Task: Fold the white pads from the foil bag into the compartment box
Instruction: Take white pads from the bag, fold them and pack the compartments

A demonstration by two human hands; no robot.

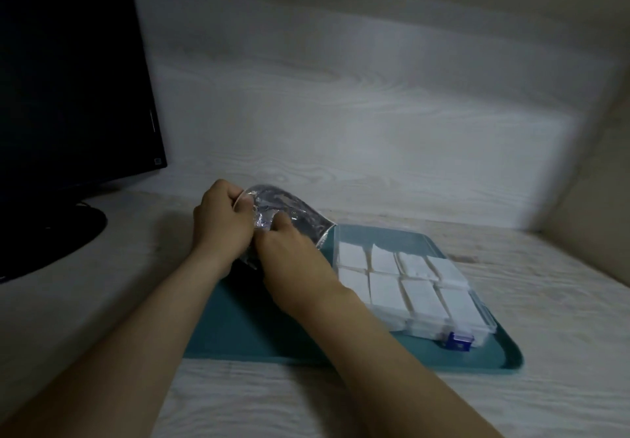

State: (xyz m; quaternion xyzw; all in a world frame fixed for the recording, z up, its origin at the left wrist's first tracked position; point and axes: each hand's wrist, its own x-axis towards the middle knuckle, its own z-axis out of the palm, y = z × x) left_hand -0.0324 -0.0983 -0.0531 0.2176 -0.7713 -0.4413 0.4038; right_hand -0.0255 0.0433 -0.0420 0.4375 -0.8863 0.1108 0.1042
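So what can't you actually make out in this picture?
Head view only.
Inside of the foil bag: hidden by the left hand and right hand gripping its mouth.
Blue piece at the near edge of the compartment box: blurred, too small to name.
Monitor: cut off by the left edge.

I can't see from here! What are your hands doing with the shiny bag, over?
Left hand, right hand gripping foil bag over teal tray. Compartment box beside them, visible cells hold white pads. Nothing blocking.

left hand (221,223): grips foil bag (289,212), frame centre
right hand (289,253): pinches bag
compartment box (409,287): white pads (422,296) inside, on teal tray (238,328)
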